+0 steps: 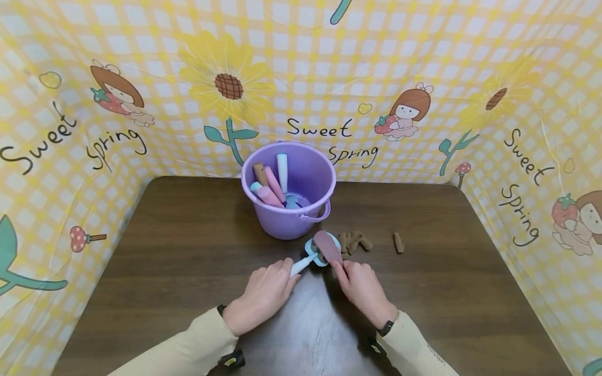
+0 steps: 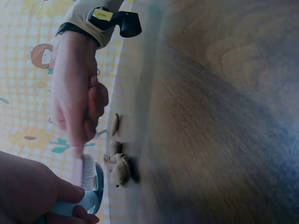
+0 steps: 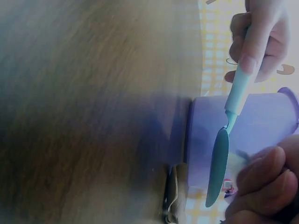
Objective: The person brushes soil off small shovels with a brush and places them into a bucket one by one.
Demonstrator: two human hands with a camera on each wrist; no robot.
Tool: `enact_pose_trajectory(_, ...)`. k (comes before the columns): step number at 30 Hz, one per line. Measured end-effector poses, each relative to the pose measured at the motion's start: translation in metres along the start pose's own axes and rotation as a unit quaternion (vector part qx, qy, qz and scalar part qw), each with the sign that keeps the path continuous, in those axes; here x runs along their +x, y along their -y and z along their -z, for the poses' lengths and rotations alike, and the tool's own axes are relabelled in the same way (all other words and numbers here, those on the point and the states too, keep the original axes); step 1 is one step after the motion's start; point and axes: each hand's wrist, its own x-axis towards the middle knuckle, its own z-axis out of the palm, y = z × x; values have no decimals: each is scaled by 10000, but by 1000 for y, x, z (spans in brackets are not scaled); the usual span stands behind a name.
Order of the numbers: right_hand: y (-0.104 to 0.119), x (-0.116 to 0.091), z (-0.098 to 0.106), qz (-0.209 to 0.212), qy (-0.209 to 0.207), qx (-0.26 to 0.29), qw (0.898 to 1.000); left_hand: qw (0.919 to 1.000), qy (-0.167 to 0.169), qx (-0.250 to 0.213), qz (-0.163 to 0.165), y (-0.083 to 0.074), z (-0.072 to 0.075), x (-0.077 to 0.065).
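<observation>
My left hand point(image 1: 265, 292) grips the white handle of a small light-blue shovel point(image 1: 301, 265), its blade held low in front of the bucket. In the right wrist view, the shovel's blade point(image 3: 217, 163) appears edge-on above the table. My right hand point(image 1: 364, 290) holds a pinkish brush point(image 1: 327, 246) over the blade. Pale bristles point(image 2: 88, 172) point toward the shovel in the left wrist view. A bit of brown material shows on the blade, partly hidden by the brush. Just right of the blade lies a small pile of brown lumps point(image 1: 352, 243).
A purple bucket point(image 1: 289, 222) stands behind the shovel, with several pink, blue and brown handles leaning inside. One brown lump point(image 1: 398, 243) lies apart to the right on the dark wooden table point(image 1: 188, 230). Yellow checked cloth point(image 1: 301, 94) encloses the back and sides.
</observation>
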Motion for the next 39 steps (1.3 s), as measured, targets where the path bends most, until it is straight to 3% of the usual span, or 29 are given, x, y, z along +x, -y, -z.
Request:
enact_pose_trajectory(3,3,-2,2,188,-9,62,9998,10000,-1,30,7,1,-1,1)
enact_pose_trajectory(8,1,-6,1,550,-21,-335,9979,10000,-45,27,-43,-1,1,2)
enact_pose_trajectory(24,-10,-3,1,-143,52,-110,9998,9997,-66,98,-219,-5,4,0)
enact_pose_trajectory(27,-10,-3,2,-55,-9,-40,10000,9997,-30,105,-200,-5,6,0)
enact_pose_trajectory(33,-6,-6,2,559,233,-229,9979,9996,-203,98,-184,-5,8,3)
enact_pose_trajectory(39,-9,-6,2,335,-83,-428,9985,9996,-163,-26,-238,-6,7,4)
